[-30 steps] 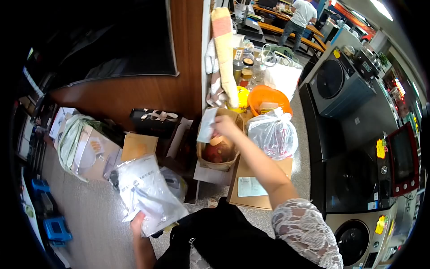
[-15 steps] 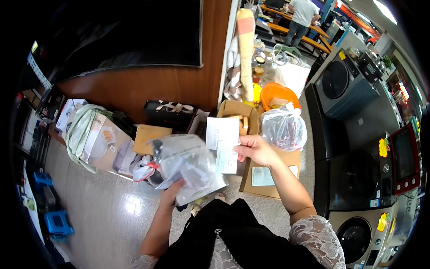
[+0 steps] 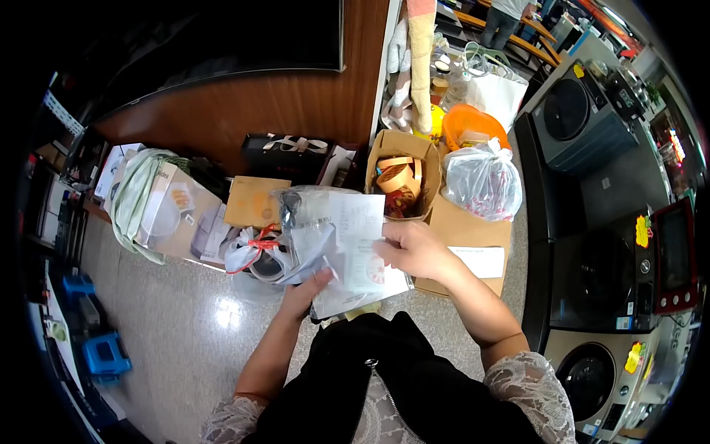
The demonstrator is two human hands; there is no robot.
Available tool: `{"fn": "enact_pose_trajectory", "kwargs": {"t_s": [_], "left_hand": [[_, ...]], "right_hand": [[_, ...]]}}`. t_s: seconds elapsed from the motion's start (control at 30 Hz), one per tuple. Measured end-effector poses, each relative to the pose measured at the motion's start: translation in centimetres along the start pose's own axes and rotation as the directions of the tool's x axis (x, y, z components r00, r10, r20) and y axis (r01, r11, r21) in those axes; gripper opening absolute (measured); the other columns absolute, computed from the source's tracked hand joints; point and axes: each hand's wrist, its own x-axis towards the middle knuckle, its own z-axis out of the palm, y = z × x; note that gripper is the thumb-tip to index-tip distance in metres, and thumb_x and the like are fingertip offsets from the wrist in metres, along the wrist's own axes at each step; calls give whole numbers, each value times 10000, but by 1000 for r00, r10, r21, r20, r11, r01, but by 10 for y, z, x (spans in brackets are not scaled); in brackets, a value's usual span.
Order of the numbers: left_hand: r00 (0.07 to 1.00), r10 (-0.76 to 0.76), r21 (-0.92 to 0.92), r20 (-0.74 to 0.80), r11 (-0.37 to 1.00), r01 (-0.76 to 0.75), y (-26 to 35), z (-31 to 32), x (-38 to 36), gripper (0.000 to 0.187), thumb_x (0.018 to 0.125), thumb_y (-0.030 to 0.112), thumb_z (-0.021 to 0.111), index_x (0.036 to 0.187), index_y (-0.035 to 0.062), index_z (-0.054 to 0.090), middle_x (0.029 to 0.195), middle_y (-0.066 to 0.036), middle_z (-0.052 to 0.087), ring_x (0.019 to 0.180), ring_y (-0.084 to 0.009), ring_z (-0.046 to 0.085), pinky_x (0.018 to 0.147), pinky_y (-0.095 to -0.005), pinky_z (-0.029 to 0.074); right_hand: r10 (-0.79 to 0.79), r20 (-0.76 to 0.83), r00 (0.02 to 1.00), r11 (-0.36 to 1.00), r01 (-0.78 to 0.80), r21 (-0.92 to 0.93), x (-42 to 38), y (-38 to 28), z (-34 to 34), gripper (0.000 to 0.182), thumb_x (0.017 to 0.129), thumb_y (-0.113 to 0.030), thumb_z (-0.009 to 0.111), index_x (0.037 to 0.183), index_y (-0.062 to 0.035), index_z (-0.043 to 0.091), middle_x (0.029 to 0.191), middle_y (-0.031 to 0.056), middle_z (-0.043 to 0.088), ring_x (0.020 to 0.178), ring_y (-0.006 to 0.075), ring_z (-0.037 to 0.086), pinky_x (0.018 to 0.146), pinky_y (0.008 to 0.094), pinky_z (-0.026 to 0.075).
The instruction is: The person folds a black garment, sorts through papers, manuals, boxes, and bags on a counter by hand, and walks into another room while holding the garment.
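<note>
My left hand (image 3: pixel 305 290) is closed on a clear plastic bag (image 3: pixel 302 214) with papers inside, thumb on top. Between the fingers of my right hand (image 3: pixel 420 251) are printed paper slips (image 3: pixel 360 218), one marked with a round red stamp. The slips overlap the plastic bag in this view and hide part of it. Under the right forearm, a white printed sheet (image 3: pixel 479 262) lies on a flat cardboard box (image 3: pixel 462 228). Just left of the plastic bag sits a knotted white bag with red ties (image 3: pixel 248 251), beside a roll of tape (image 3: pixel 268 266).
An open carton (image 3: pixel 377 163) holds round wooden items. Beyond it stand an orange basket (image 3: pixel 473 122) and a tied clear bag (image 3: pixel 484 181). Boxes line the wooden panel at left. Washing machines (image 3: pixel 588 385) form a row at right. A person (image 3: pixel 506 18) stands far back.
My right hand has brought the slips left and down, over the plastic bag. The left hand keeps its hold on the bag. The whole view has shifted slightly.
</note>
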Motion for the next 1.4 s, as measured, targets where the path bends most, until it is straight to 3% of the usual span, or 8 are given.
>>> {"fn": "enact_pose_trajectory", "kwargs": {"t_s": [0.13,0.53,0.73,0.83,1.0,1.17,1.23,1.4], "left_hand": [[999,-28,-55,44,998,30,-6,-7,2,523,772,164,664,1217,-26,466,1151,-104,541,1024,-195,541,886,-326,437],[987,154,-37,34,988,-153,-22,-39,-30,550,722,258,736,1155,1,513,1064,-79,570,955,-169,552,820,-309,463],[971,-83,-31,-226,996,78,-36,-43,-41,559,731,245,725,1177,7,487,1054,-72,565,908,-189,565,773,-324,475],[801,-243,6,-547,956,294,-47,-53,-32,466,769,185,687,1160,1,511,1047,-82,578,880,-196,574,745,-323,484],[685,-333,55,-648,877,477,-63,-108,-39,481,757,279,711,1116,-9,569,1086,-84,587,950,-185,551,810,-314,447],[759,-165,261,-629,875,407,-69,-141,-43,475,843,271,602,1212,6,464,1116,-106,542,914,-214,563,760,-350,487],[765,-257,-34,-591,955,295,-57,-131,-36,469,843,257,603,1217,12,459,1077,-99,557,885,-217,573,746,-359,496],[860,-184,43,-475,972,231,-72,-167,-3,340,852,266,597,1086,30,527,959,-88,596,774,-221,601,632,-355,518]], "right_hand": [[-52,-22,998,999,52,0,-7,-19,3,228,787,-143,606,638,4,518,562,111,573,505,224,585,477,330,431],[8,220,975,941,68,-333,-6,-32,75,179,765,-209,503,779,-47,576,700,141,615,646,342,608,597,435,487],[-168,371,913,924,277,-263,2,-17,115,195,766,-228,536,800,-46,598,738,116,623,687,299,620,621,403,498],[-13,349,937,992,55,-111,29,-7,47,212,776,-289,555,777,-100,651,741,131,638,711,299,626,656,415,497],[88,-467,880,927,-244,-284,33,106,-51,112,776,-133,579,854,-98,651,809,121,648,745,296,630,657,357,502],[417,-79,906,810,-409,-420,-60,167,-104,207,689,-179,659,877,-96,637,883,125,642,878,309,591,759,381,474],[432,0,902,725,-348,-594,-95,182,-80,356,632,-225,728,942,-93,613,979,125,621,992,312,545,839,380,442],[514,-176,840,568,-486,-664,-123,208,-38,674,503,-287,818,1055,-52,513,1056,150,535,1095,333,443,960,401,335]]}}
